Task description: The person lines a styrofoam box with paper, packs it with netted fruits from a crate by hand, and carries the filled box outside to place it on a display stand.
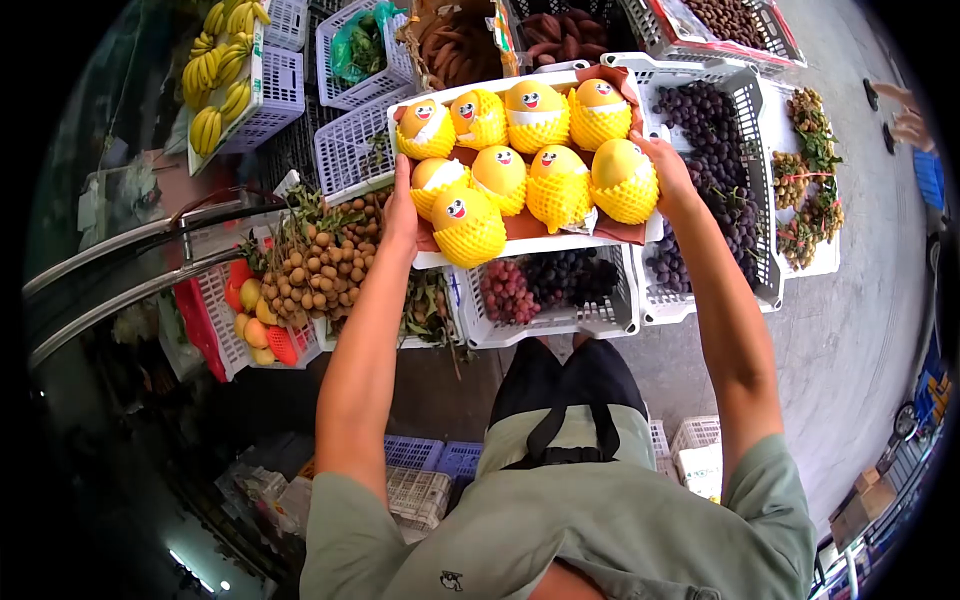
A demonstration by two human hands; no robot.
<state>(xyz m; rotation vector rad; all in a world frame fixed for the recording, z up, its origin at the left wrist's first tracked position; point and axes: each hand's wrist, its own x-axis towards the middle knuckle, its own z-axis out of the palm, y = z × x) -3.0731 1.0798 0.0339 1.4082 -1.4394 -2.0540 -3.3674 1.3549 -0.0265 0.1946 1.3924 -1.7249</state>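
Note:
Between my two hands is a white tray (560, 244) lined with red-brown paper. In it sit several yellow fruits (626, 172) that look like mangoes, each in a yellow foam net, with smiling-face stickers. My left hand (400, 218) is closed on the tray's left side, fingers partly hidden. On the right side, near the upper corner, my right hand (668, 172) grips the edge, its fingertips hidden. Below the tray is a white crate (550, 336) of red and dark grapes.
Dark grapes (712, 150) fill a crate at right, beside a white box of leafy fruit bunches (790, 185). Longans (325, 262) lie at left, near a metal rail (130, 240). Bananas (218, 75) are at upper left. A person's feet (905, 120) show at far right.

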